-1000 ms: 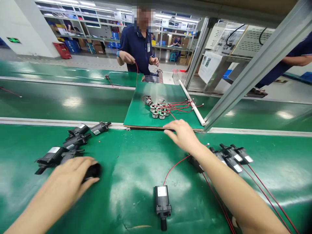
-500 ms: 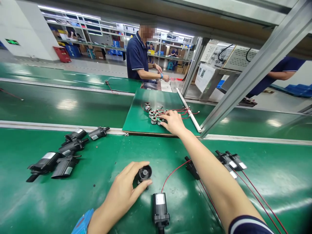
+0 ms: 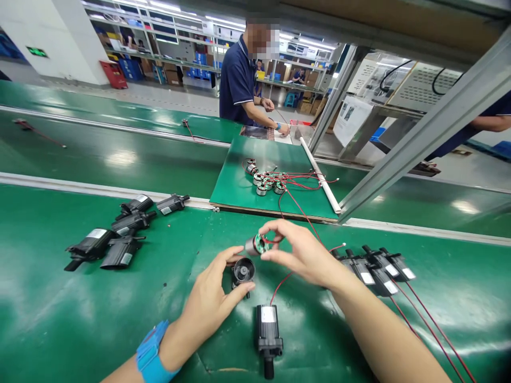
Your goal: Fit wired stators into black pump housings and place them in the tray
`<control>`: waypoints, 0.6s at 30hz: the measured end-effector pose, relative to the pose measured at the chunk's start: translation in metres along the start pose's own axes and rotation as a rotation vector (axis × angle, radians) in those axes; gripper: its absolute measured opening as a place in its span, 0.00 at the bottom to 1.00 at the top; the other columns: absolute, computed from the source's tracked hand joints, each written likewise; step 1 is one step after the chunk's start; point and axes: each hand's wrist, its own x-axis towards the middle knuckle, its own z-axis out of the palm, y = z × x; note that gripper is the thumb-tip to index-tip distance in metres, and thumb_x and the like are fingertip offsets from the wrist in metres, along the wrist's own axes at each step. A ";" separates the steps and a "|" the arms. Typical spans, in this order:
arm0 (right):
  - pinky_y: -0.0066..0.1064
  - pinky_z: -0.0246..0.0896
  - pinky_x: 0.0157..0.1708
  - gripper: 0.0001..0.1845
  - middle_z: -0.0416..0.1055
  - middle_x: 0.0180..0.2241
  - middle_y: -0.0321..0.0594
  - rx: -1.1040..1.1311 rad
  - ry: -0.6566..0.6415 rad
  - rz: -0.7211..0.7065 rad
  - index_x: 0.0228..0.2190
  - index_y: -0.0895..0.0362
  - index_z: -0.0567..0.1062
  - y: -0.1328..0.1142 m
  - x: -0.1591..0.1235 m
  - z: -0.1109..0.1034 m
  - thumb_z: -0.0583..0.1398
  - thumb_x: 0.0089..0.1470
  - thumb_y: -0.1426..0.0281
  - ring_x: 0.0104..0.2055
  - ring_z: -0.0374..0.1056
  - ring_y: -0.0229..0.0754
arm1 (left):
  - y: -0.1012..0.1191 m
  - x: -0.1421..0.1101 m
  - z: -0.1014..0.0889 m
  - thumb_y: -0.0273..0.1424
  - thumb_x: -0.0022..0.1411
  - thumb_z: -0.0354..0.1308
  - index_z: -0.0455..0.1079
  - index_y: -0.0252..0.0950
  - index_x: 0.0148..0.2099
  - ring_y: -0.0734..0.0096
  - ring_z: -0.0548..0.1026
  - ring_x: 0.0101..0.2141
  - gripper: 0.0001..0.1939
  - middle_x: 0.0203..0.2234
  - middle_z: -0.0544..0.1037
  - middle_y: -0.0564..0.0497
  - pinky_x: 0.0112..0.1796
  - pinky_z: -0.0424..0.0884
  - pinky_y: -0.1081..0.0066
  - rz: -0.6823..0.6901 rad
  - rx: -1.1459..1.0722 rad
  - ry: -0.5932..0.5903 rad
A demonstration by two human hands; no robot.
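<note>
My left hand (image 3: 207, 303) grips a black round pump housing (image 3: 243, 271), its open mouth facing up, just above the green belt (image 3: 59, 324). My right hand (image 3: 303, 252) pinches a small metal stator with green windings (image 3: 256, 245) right above that housing. Red wires (image 3: 297, 207) trail from the stator back to the green board (image 3: 235, 186). One assembled black pump (image 3: 267, 332) lies on the belt below my hands.
Several black housings (image 3: 115, 239) lie to the left, several wired pumps (image 3: 377, 266) to the right. More stators (image 3: 265, 183) and a white tube (image 3: 321, 178) rest on the board. A slanted metal post (image 3: 419, 133) rises at right. A person in a dark polo (image 3: 239, 85) works across the line.
My left hand brought a housing from the left pile to the centre. My right hand reached to the board, took a stator and pulled it back over the housing.
</note>
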 end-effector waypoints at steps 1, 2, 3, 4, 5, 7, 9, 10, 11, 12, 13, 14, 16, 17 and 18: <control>0.32 0.66 0.43 0.19 0.71 0.50 0.38 0.024 -0.043 0.002 0.51 0.51 0.70 -0.007 -0.006 0.003 0.65 0.60 0.63 0.39 0.69 0.37 | 0.001 0.000 0.001 0.41 0.63 0.65 0.56 0.48 0.64 0.61 0.78 0.50 0.32 0.50 0.78 0.50 0.52 0.74 0.60 -0.009 -0.004 0.006; 0.31 0.66 0.42 0.19 0.71 0.50 0.38 0.026 -0.072 -0.001 0.50 0.51 0.70 -0.013 -0.011 0.007 0.66 0.60 0.62 0.38 0.69 0.37 | 0.002 -0.001 0.001 0.41 0.63 0.65 0.55 0.48 0.64 0.61 0.78 0.50 0.33 0.49 0.79 0.50 0.51 0.74 0.60 -0.011 -0.003 0.009; 0.31 0.66 0.42 0.19 0.70 0.50 0.39 0.016 -0.089 -0.011 0.50 0.51 0.70 -0.017 -0.014 0.010 0.66 0.59 0.62 0.40 0.69 0.38 | 0.003 -0.001 0.002 0.41 0.63 0.65 0.55 0.48 0.64 0.61 0.79 0.49 0.33 0.49 0.79 0.50 0.51 0.74 0.60 -0.005 0.000 0.012; 0.32 0.66 0.43 0.20 0.71 0.50 0.39 0.001 -0.092 -0.022 0.50 0.52 0.70 -0.020 -0.016 0.012 0.67 0.59 0.62 0.43 0.69 0.39 | 0.004 -0.002 0.003 0.41 0.63 0.65 0.55 0.48 0.64 0.61 0.79 0.48 0.33 0.48 0.79 0.50 0.50 0.75 0.60 0.005 0.006 0.016; 0.33 0.65 0.45 0.20 0.71 0.49 0.40 -0.017 -0.085 -0.030 0.49 0.52 0.71 -0.021 -0.017 0.015 0.67 0.58 0.62 0.46 0.69 0.41 | 0.005 -0.002 0.004 0.41 0.63 0.64 0.55 0.47 0.64 0.61 0.79 0.48 0.32 0.48 0.80 0.50 0.50 0.75 0.60 0.016 0.014 0.020; 0.35 0.65 0.48 0.21 0.72 0.48 0.41 -0.053 -0.056 -0.037 0.48 0.54 0.71 -0.023 -0.017 0.019 0.69 0.56 0.62 0.48 0.69 0.44 | 0.006 -0.003 0.005 0.40 0.64 0.63 0.55 0.47 0.64 0.61 0.80 0.47 0.31 0.47 0.80 0.50 0.49 0.76 0.60 0.031 0.032 0.029; 0.36 0.64 0.46 0.22 0.73 0.45 0.41 -0.073 -0.016 -0.023 0.45 0.55 0.72 -0.021 -0.016 0.024 0.70 0.54 0.60 0.46 0.70 0.44 | 0.007 -0.004 0.006 0.39 0.64 0.63 0.55 0.47 0.65 0.61 0.80 0.47 0.31 0.47 0.80 0.50 0.49 0.76 0.60 0.033 0.046 0.037; 0.35 0.64 0.45 0.23 0.73 0.43 0.41 -0.078 0.006 -0.013 0.44 0.56 0.72 -0.020 -0.015 0.026 0.71 0.52 0.59 0.45 0.70 0.44 | 0.007 -0.005 0.006 0.39 0.64 0.62 0.55 0.46 0.65 0.61 0.80 0.46 0.31 0.47 0.80 0.50 0.48 0.76 0.60 0.030 0.050 0.038; 0.35 0.64 0.43 0.23 0.73 0.42 0.40 -0.089 0.023 -0.006 0.42 0.56 0.72 -0.018 -0.015 0.029 0.71 0.51 0.58 0.43 0.71 0.44 | 0.007 -0.005 0.006 0.39 0.64 0.62 0.54 0.46 0.65 0.61 0.80 0.47 0.31 0.47 0.79 0.50 0.49 0.76 0.59 0.028 0.054 0.038; 0.35 0.63 0.42 0.24 0.74 0.40 0.40 -0.105 0.034 -0.002 0.40 0.56 0.72 -0.015 -0.014 0.031 0.72 0.49 0.57 0.42 0.71 0.44 | 0.007 -0.006 0.006 0.38 0.64 0.62 0.54 0.46 0.65 0.60 0.80 0.47 0.31 0.47 0.79 0.49 0.49 0.76 0.59 0.027 0.056 0.037; 0.34 0.62 0.41 0.24 0.74 0.39 0.39 -0.123 0.041 -0.002 0.38 0.57 0.72 -0.013 -0.014 0.034 0.72 0.48 0.55 0.41 0.70 0.43 | 0.006 -0.006 0.006 0.38 0.64 0.63 0.54 0.45 0.65 0.60 0.80 0.47 0.31 0.48 0.79 0.49 0.49 0.76 0.59 0.026 0.056 0.034; 0.34 0.61 0.40 0.25 0.74 0.39 0.39 -0.142 0.044 -0.005 0.37 0.57 0.71 -0.010 -0.014 0.037 0.73 0.47 0.55 0.40 0.70 0.43 | 0.006 -0.006 0.006 0.38 0.64 0.63 0.54 0.45 0.64 0.60 0.80 0.48 0.31 0.48 0.79 0.48 0.49 0.76 0.59 0.028 0.053 0.031; 0.33 0.59 0.39 0.26 0.73 0.37 0.38 -0.170 0.039 -0.012 0.35 0.56 0.71 -0.006 -0.013 0.041 0.73 0.45 0.52 0.38 0.69 0.42 | 0.004 -0.005 0.006 0.38 0.64 0.63 0.54 0.44 0.64 0.60 0.80 0.47 0.32 0.48 0.79 0.47 0.49 0.77 0.59 0.041 0.041 0.028; 0.33 0.59 0.39 0.28 0.73 0.36 0.38 -0.172 0.034 -0.016 0.34 0.56 0.71 -0.005 -0.013 0.043 0.72 0.44 0.49 0.37 0.69 0.42 | 0.003 -0.005 0.006 0.40 0.64 0.63 0.54 0.44 0.64 0.60 0.80 0.47 0.32 0.48 0.79 0.47 0.48 0.77 0.60 0.054 0.034 0.028; 0.34 0.58 0.39 0.30 0.73 0.37 0.38 -0.168 0.025 -0.023 0.35 0.56 0.71 -0.004 -0.013 0.044 0.72 0.43 0.47 0.37 0.69 0.42 | 0.002 -0.005 0.006 0.42 0.63 0.63 0.53 0.44 0.64 0.60 0.81 0.47 0.32 0.48 0.79 0.46 0.48 0.77 0.60 0.069 0.028 0.033</control>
